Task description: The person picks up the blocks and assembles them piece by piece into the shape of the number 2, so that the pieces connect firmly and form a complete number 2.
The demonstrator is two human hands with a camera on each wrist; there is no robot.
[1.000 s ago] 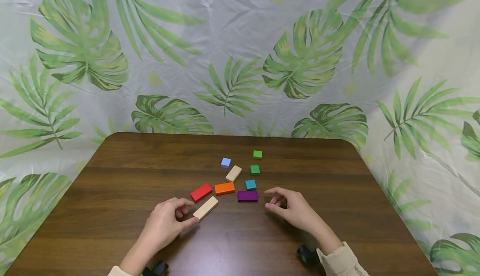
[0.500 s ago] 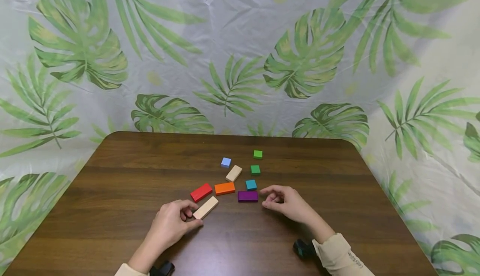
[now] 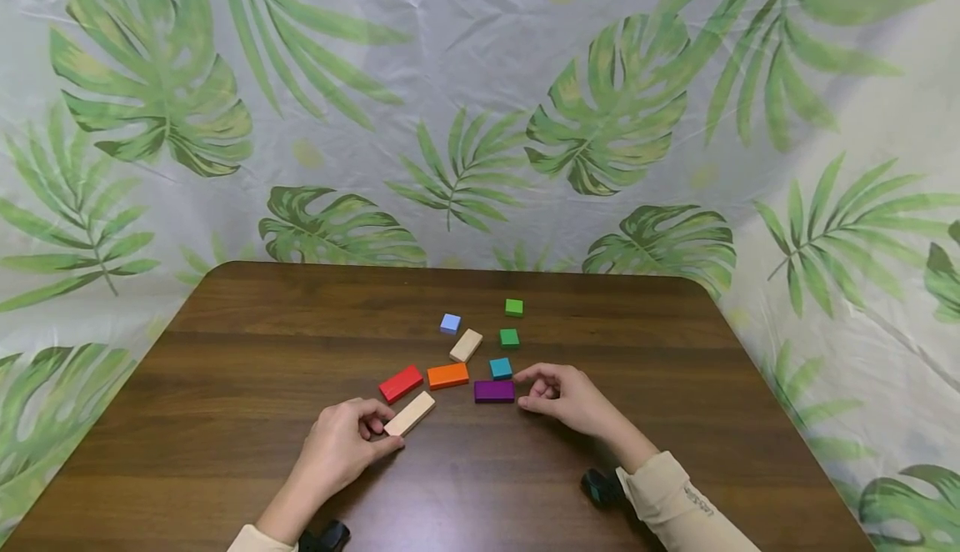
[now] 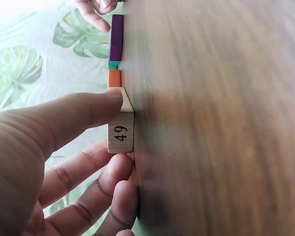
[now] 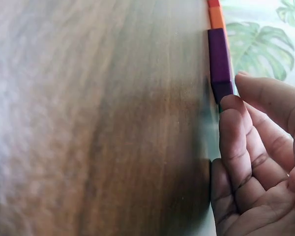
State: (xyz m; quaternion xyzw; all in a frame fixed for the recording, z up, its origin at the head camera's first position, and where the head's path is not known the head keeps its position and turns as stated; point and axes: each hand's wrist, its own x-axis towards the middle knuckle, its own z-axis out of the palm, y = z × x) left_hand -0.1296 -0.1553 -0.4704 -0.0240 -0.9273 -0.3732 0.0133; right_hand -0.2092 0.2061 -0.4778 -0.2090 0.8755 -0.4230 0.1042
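My left hand (image 3: 339, 442) is at the near end of a long plain wooden block (image 3: 410, 414), pinching it between thumb and fingers. In the left wrist view the thumb lies across one side of this wooden block (image 4: 120, 132), whose end is marked 49, and fingertips meet the other side. A purple block (image 3: 494, 392) lies flat to the right. Beside its right end is my right hand (image 3: 564, 398), fingers loosely curled, holding nothing. The right wrist view shows thumb and fingertips close to the end of the purple block (image 5: 219, 59).
A red block (image 3: 401, 383) and an orange block (image 3: 447, 376) lie beyond the wooden one. Farther back are a shorter wooden block (image 3: 466, 346), a teal block (image 3: 500, 368), a light blue block (image 3: 450, 323) and two green blocks (image 3: 509, 338). A leaf-patterned cloth (image 3: 472, 77) hangs behind the table.
My left hand has moved right and closed around the wooden block's near end. My right hand has moved left toward the purple block. The blocks have stayed in place.
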